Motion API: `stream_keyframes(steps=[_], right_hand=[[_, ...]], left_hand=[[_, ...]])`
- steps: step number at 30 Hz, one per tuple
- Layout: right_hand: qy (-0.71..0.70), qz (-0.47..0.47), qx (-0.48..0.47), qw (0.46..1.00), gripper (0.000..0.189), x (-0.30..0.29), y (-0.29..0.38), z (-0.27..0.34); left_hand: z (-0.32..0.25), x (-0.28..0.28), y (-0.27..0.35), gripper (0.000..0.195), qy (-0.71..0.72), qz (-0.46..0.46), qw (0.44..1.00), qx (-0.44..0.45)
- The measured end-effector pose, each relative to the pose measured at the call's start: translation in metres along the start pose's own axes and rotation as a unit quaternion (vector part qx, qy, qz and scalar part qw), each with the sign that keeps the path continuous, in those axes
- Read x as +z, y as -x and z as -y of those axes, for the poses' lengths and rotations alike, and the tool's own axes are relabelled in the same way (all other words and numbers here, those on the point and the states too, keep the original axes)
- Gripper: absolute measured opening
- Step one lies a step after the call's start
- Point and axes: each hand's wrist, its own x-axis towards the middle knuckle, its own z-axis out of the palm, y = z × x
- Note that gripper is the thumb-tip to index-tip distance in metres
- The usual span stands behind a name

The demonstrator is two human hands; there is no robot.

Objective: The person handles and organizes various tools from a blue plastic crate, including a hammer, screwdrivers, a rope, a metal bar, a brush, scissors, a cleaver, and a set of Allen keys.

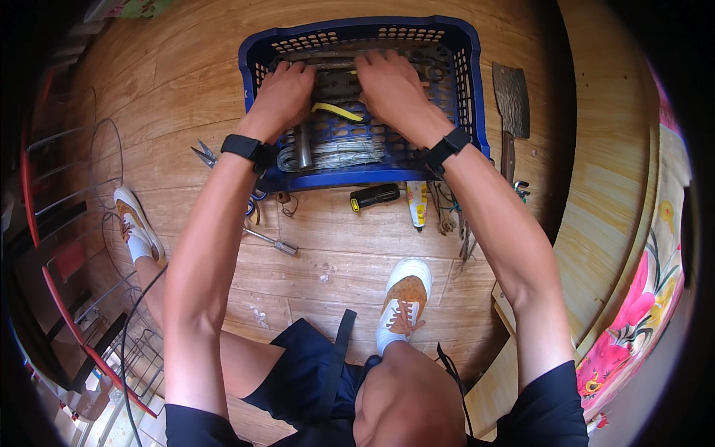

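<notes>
Both hands reach into a blue plastic basket [335,180] on the floor. My left hand [286,92] is at its left side and my right hand [388,84] near its middle, fingers curled down by dark metal tools [335,84]; whether either grips one cannot be told. A yellow-and-black handle [339,112] lies between the hands. Nearer me in the basket are a bundle of wire [346,153] and a metal tube [302,146]. Wrenches [430,54] lie at the back right, partly hidden.
Right of the basket lies a cleaver [511,103]. In front are a black-and-yellow tool [374,196], a tube with a black cap [417,204] and a metal driver [273,240]. Scissors [205,153] lie left. A wire rack [61,207] stands far left, wooden furniture [609,167] right.
</notes>
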Motion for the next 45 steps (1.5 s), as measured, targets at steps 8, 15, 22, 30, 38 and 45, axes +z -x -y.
stream_keyframes(steps=[8, 15, 22, 30, 38, 45], right_hand=[[-0.079, -0.022, 0.021, 0.996, 0.042, -0.010, 0.014, 0.000], [-0.472, 0.120, 0.170, 0.856, 0.028, -0.084, 0.092, 0.030], [-0.698, -0.125, 0.316, 0.631, 0.033, -0.057, 0.122, 0.067], [-0.562, -0.091, 0.385, 0.726, 0.026, -0.081, 0.180, 0.047], [-0.631, -0.021, 0.385, 0.674, 0.035, -0.097, 0.206, 0.011], [-0.672, 0.054, 0.430, 0.601, 0.037, -0.123, 0.205, -0.012]], left_hand=[[0.001, -0.006, -0.002, 0.028, 0.073, 0.033, 0.996, 0.040], [-0.006, -0.048, 0.008, 0.021, 0.154, -0.010, 0.987, 0.054], [-0.115, -0.054, 0.031, 0.026, 0.489, -0.022, 0.865, -0.115], [-0.217, -0.028, 0.066, 0.021, 0.541, -0.025, 0.832, -0.126], [-0.235, -0.027, 0.056, 0.022, 0.641, 0.022, 0.754, -0.141], [-0.245, -0.014, 0.055, 0.024, 0.605, 0.018, 0.786, -0.123]])
